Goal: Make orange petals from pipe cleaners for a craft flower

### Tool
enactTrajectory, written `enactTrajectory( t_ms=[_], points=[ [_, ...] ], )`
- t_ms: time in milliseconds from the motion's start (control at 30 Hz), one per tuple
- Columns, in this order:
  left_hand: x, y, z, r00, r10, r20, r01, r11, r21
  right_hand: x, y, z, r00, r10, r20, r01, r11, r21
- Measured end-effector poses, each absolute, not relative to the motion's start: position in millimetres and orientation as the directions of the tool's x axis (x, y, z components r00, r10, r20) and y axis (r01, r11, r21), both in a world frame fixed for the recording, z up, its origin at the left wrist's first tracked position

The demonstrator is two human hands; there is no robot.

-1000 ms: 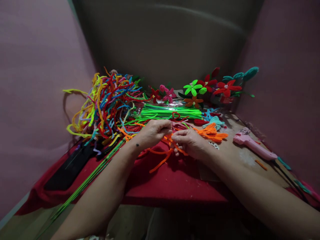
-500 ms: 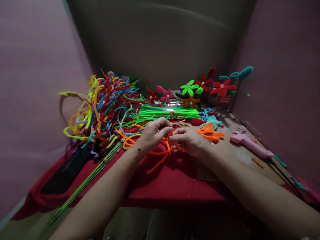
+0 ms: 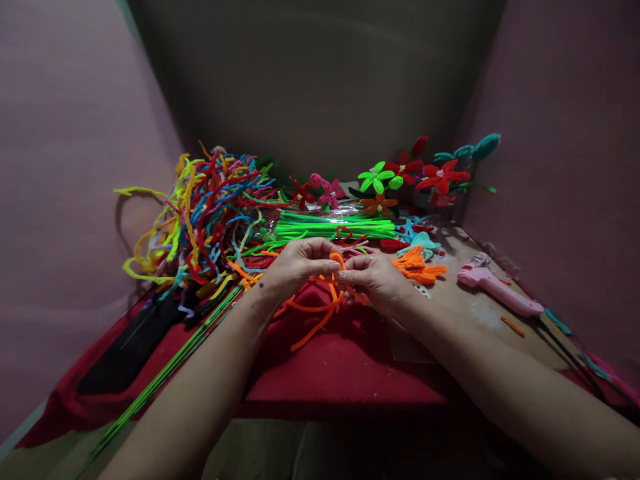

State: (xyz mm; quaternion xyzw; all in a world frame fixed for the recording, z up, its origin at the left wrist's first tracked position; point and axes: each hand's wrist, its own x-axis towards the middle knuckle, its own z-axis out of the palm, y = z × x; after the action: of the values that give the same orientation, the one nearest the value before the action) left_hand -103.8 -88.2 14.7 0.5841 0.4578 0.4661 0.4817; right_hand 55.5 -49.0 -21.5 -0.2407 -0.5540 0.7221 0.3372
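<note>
Between my two hands is an orange pipe cleaner, bent into a small loop at its top. My left hand pinches it between thumb and forefinger from the left. From the right, my right hand grips it with thumb and fingertips, close against the left thumb. More orange pipe cleaners trail below the hands over the red cloth; which of them join the held piece I cannot tell. A bunch of orange pipe-cleaner petals lies just beyond my right wrist.
A tangled heap of coloured pipe cleaners rises at the left. Bright green pipe cleaners lie in clear wrapping behind my hands. Pipe-cleaner flowers stand at the back. A pink glue gun rests right; thin green stems cross the table's left edge.
The orange loop now stands up more plainly between my fingertips. My left hand has shifted slightly left and its forefinger has straightened a little. The whole view has moved slightly.
</note>
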Motion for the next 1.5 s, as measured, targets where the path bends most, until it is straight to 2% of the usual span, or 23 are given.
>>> enactTrajectory(
  t_ms=[100,233,367,500,567,733,833,967,1167,1333,1500],
  points=[
    [-103.5,-89.2,15.9,0.163,0.974,0.157,0.104,-0.175,0.979,56.7,-47.5,-21.1,-0.685,0.728,-0.008,-0.213,-0.21,-0.954],
    [-103.0,-91.1,20.3,0.137,0.97,0.2,0.219,-0.226,0.949,57.8,-46.9,-20.8,-0.7,0.714,-0.026,-0.194,-0.224,-0.955],
    [-100.6,-92.9,23.1,0.096,0.967,0.235,0.381,-0.254,0.889,56.9,-50.4,-19.4,-0.663,0.748,0.012,-0.174,-0.138,-0.975],
    [-99.1,-92.8,21.7,0.098,0.939,0.331,0.555,-0.328,0.765,56.2,-52.1,-18.3,-0.657,0.752,0.058,-0.138,-0.045,-0.989],
    [-100.5,-92.0,20.2,0.124,0.928,0.351,0.522,-0.362,0.772,56.5,-51.1,-18.4,-0.662,0.748,0.05,-0.152,-0.069,-0.986],
    [-106.9,-91.3,19.0,0.176,0.944,0.278,0.284,-0.319,0.904,60.0,-49.0,-17.7,-0.749,0.662,-0.025,-0.151,-0.208,-0.966],
    [-108.3,-92.6,20.3,0.209,0.952,0.224,0.279,-0.278,0.919,62.1,-49.5,-17.0,-0.807,0.59,-0.039,-0.137,-0.25,-0.959],
    [-107.6,-93.7,21.1,0.219,0.953,0.208,0.341,-0.274,0.899,62.4,-49.6,-16.9,-0.811,0.585,-0.024,-0.149,-0.246,-0.958],
    [-105.9,-93.7,21.5,0.235,0.939,0.249,0.496,-0.337,0.8,60.9,-49.7,-17.6,-0.768,0.641,-0.005,-0.131,-0.164,-0.978],
    [-101.9,-92.8,23.3,0.15,0.974,0.172,0.386,-0.218,0.897,58.7,-51.1,-17.5,-0.639,0.767,0.056,-0.122,-0.03,-0.992],
    [-98.0,-94.5,23.3,0.124,0.984,0.129,0.388,-0.168,0.906,56.4,-54.2,-13.9,-0.56,0.821,0.113,-0.08,0.082,-0.993]
  ],
)
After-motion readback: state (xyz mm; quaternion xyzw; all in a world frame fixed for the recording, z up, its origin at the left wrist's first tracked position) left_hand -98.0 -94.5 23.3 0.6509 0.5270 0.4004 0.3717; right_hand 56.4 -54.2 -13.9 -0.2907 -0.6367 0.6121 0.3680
